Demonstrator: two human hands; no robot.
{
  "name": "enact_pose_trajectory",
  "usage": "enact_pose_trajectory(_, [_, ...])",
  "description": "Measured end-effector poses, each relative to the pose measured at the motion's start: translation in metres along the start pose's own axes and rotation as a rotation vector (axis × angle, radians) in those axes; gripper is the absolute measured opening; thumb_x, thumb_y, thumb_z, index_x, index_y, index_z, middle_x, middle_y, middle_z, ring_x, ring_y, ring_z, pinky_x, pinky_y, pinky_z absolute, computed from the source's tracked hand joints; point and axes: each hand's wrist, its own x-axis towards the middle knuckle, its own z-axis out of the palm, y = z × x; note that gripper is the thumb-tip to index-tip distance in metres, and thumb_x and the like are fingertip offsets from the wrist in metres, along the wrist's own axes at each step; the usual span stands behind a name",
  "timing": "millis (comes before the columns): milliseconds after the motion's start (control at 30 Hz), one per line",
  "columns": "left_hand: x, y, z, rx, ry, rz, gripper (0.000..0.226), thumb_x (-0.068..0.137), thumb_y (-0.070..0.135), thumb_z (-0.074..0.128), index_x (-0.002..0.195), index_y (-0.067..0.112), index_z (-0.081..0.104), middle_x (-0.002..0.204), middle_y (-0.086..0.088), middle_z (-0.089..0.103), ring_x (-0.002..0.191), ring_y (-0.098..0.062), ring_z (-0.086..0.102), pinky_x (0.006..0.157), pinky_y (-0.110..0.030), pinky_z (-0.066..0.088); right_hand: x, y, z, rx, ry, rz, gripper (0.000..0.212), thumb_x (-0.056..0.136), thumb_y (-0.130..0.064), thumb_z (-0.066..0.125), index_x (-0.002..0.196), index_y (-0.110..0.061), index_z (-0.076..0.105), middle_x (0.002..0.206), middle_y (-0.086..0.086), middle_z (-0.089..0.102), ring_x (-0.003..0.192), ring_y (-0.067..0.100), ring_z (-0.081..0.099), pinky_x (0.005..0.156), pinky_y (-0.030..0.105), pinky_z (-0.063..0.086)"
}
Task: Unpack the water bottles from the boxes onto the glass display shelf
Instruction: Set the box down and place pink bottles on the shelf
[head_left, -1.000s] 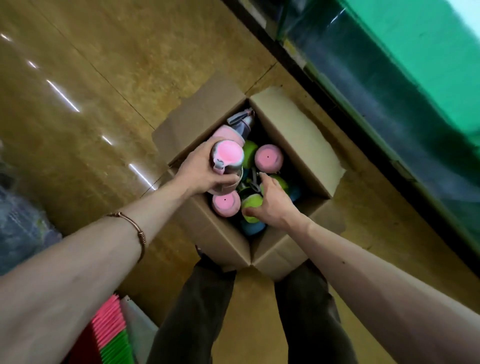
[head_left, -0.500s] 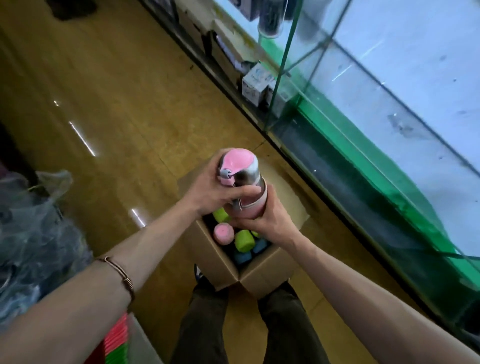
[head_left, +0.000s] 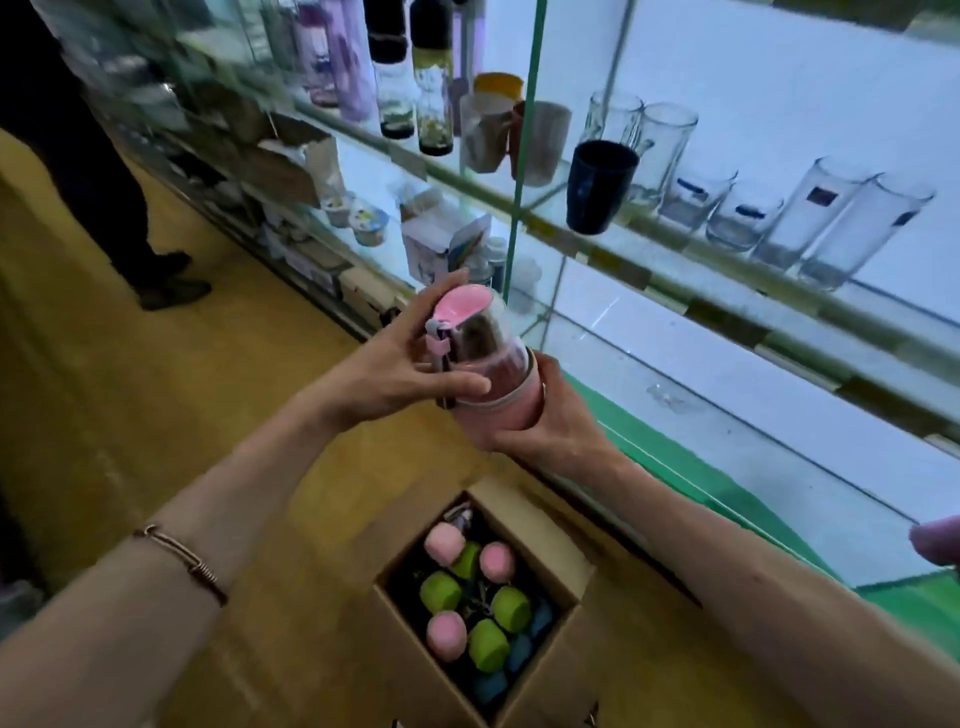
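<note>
The left hand (head_left: 395, 374) gripped the top of the pink bottle (head_left: 483, 364) and the right hand (head_left: 545, 415) cupped its base, probably to steady it upright. It was in the air above the open box (head_left: 561, 675) on the floor, near the glass shelf (head_left: 727, 374) with glasses (head_left: 831, 223).

Pink-lidded bottle (head_left: 480, 358), brown box (head_left: 524, 670) (pink, green caps), dark cup (head_left: 600, 187)

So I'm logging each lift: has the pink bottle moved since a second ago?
Yes. The pink bottle, held by both hands, has risen out of the cardboard box and now sits well above it, toward the glass shelf.
</note>
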Motion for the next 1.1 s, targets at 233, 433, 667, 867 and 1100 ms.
enact_pose_trajectory(233, [0.010,0.075,-0.048,-0.136,-0.138,0.082,0.091,0.061,0.033,0.086,0.138,0.042,0.038,0.134,-0.008,0.054,0.112,-0.017,0.061,0.086,-0.033,0.054,0.011,-0.073,-0.042,-0.095,0.080,-0.086,0.089,0.057,-0.033,0.090,0.130,-0.022,0.040,0.116,-0.006,0.056,0.103,0.011,0.057,0.085,0.026,0.052])
enact_pose_trajectory(433, [0.044,0.144,-0.053,-0.014,-0.108,0.245,0.091,0.050,0.035,0.091,0.131,0.039,0.049,0.128,-0.012,0.057,0.109,-0.026,0.064,0.085,-0.037,0.055,0.025,-0.126,-0.087,-0.097,0.158,-0.117,0.087,0.048,-0.037,0.090,0.121,-0.023,0.047,0.111,-0.005,0.062,0.099,0.014,0.062,0.082,0.031,0.056])
enact_pose_trajectory(667, [0.084,0.211,-0.049,0.139,-0.031,0.359,0.079,0.065,-0.001,0.076,0.134,0.022,0.043,0.118,-0.011,0.062,0.098,-0.020,0.068,0.079,-0.029,0.056,0.040,-0.175,-0.153,-0.224,0.246,-0.167,0.077,0.061,-0.024,0.088,0.125,-0.025,0.045,0.108,-0.008,0.059,0.092,0.008,0.059,0.072,0.018,0.050])
enact_pose_trajectory(867, [0.123,0.258,-0.042,0.367,0.089,0.488,0.076,0.064,0.011,0.081,0.129,0.023,0.042,0.122,-0.008,0.056,0.092,-0.011,0.067,0.083,-0.023,0.055,0.067,-0.204,-0.212,-0.354,0.298,-0.222,0.077,0.062,-0.027,0.088,0.127,-0.022,0.047,0.108,-0.007,0.059,0.096,0.012,0.058,0.072,0.020,0.047])
enact_pose_trajectory(1100, [0.183,0.287,-0.013,0.283,0.260,0.616,0.077,0.072,-0.003,0.074,0.135,0.027,0.041,0.110,0.017,0.052,0.079,0.011,0.064,0.071,-0.006,0.048,0.104,-0.229,-0.294,-0.525,0.345,-0.284,0.080,0.064,-0.035,0.084,0.132,-0.022,0.044,0.111,-0.005,0.057,0.096,0.012,0.056,0.077,0.024,0.042])
